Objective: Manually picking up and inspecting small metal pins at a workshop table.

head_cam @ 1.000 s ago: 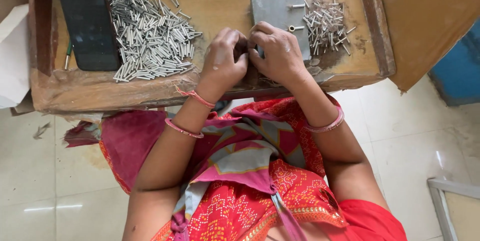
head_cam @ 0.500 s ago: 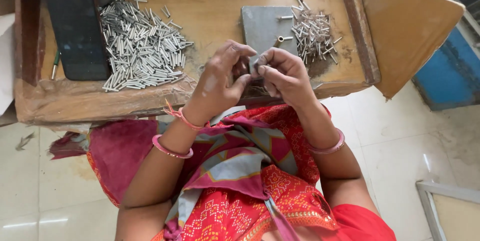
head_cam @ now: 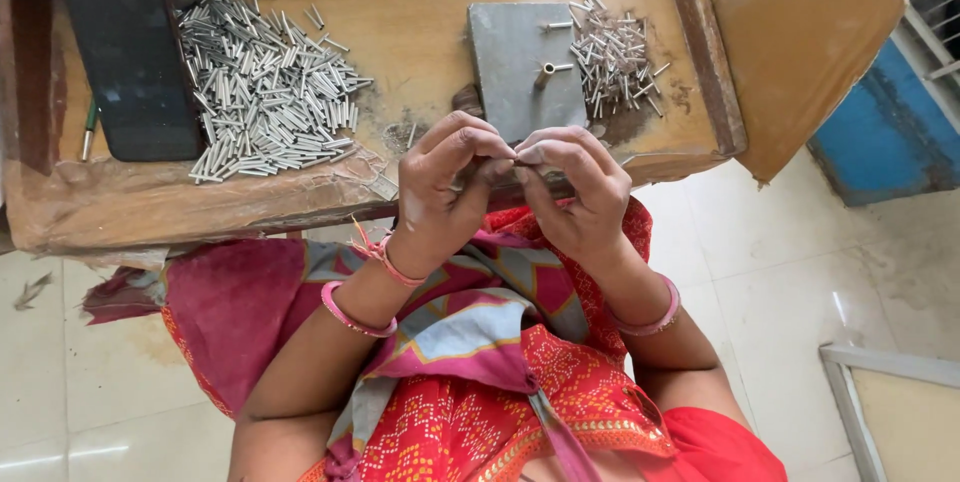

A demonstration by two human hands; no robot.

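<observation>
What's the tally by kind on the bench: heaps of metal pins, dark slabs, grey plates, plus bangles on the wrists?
Heaps of metal pins: 2, a big one and a small one
Dark slab: 1
Grey plate: 1
Pink bangles: 3, two at the left hand, one at the right hand
Total: 7

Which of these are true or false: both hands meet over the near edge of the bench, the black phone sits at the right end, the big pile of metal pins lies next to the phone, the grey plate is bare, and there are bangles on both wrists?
1. The left hand and right hand meet fingertip to fingertip at the near edge of the bench. True.
2. The black phone sits at the right end. False: it lies at the left end.
3. The big pile of metal pins lies next to the phone. True.
4. The grey plate is bare. False: a few pins lie on it.
5. Bangles on both wrists. True.
</observation>
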